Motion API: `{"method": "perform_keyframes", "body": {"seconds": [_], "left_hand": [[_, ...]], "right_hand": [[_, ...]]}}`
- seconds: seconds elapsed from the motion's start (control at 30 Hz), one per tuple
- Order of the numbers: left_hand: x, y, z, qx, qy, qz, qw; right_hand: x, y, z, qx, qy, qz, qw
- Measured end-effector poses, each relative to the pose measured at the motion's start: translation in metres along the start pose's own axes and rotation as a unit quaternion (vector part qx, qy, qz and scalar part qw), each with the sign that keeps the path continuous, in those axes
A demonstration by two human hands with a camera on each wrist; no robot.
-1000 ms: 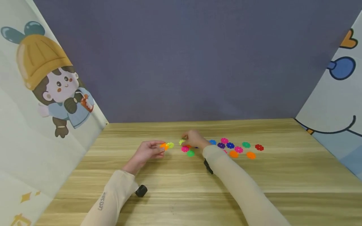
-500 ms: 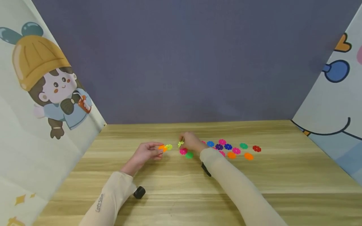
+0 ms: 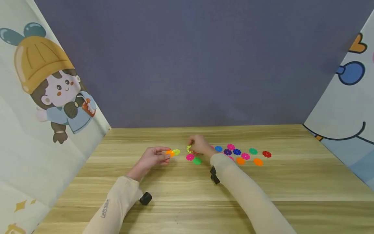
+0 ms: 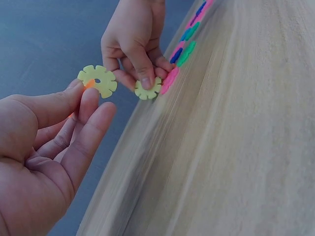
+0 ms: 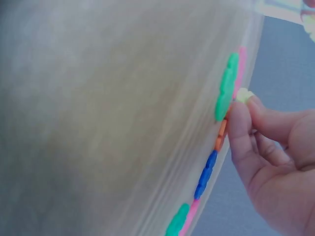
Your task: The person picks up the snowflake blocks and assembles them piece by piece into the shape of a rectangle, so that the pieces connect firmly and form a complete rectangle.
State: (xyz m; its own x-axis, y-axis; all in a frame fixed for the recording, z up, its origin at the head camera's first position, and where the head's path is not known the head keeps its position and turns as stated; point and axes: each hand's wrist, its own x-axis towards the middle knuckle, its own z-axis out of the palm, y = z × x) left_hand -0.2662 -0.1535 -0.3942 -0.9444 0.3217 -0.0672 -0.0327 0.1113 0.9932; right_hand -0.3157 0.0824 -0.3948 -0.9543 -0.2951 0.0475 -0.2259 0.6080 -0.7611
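Note:
In the head view my left hand [image 3: 150, 158] pinches an orange notched snowflake disc [image 3: 169, 152] between thumb and fingers. A yellow snowflake disc [image 4: 107, 87] is slotted onto the orange one, held up in the left wrist view. To the right, my right hand [image 3: 201, 145] pinches a second yellow snowflake disc [image 4: 147, 92] by thumb and fingertips. Just in front of that hand lie a pink disc [image 3: 190, 157] and a green disc [image 3: 197, 161] on the table. Beside its fingertips, the right wrist view also shows an orange disc [image 5: 221, 135].
Several more discs spread rightward on the wooden table [image 3: 175, 208]: a blue disc [image 3: 218, 148], a purple disc [image 3: 227, 152], a teal disc [image 3: 253, 151], an orange disc [image 3: 258, 162] and a red disc [image 3: 267, 154]. Behind the table rises a dark grey panel [image 3: 187, 65].
The yellow disc in my right hand has turned between the fingers, facing the camera more flatly now than half a second ago. My left hand keeps its grip on the joined pair.

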Motion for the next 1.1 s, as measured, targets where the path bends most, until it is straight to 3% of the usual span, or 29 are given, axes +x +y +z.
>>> {"method": "perform_keyframes", "body": {"seconds": [0.2, 0.37, 0.5, 0.7, 1.1], "left_hand": [[0.008, 0.005, 0.001, -0.001, 0.002, -0.005, 1.0000], [0.010, 0.007, 0.002, -0.005, 0.001, -0.002, 1.0000], [0.011, 0.007, 0.006, 0.000, -0.009, 0.005, 0.9999], [0.014, 0.006, 0.008, 0.000, -0.009, 0.006, 0.9999], [0.014, 0.004, 0.012, 0.007, -0.007, -0.001, 1.0000]], "right_hand": [[0.003, 0.004, -0.013, 0.066, 0.021, -0.007, 0.998], [0.003, 0.005, -0.019, 0.112, 0.004, 0.005, 0.994], [0.001, 0.010, -0.024, 0.126, -0.004, 0.013, 0.992], [-0.006, 0.014, -0.029, 0.133, -0.025, -0.008, 0.991], [-0.025, 0.008, -0.028, 0.143, -0.063, -0.029, 0.987]]}}
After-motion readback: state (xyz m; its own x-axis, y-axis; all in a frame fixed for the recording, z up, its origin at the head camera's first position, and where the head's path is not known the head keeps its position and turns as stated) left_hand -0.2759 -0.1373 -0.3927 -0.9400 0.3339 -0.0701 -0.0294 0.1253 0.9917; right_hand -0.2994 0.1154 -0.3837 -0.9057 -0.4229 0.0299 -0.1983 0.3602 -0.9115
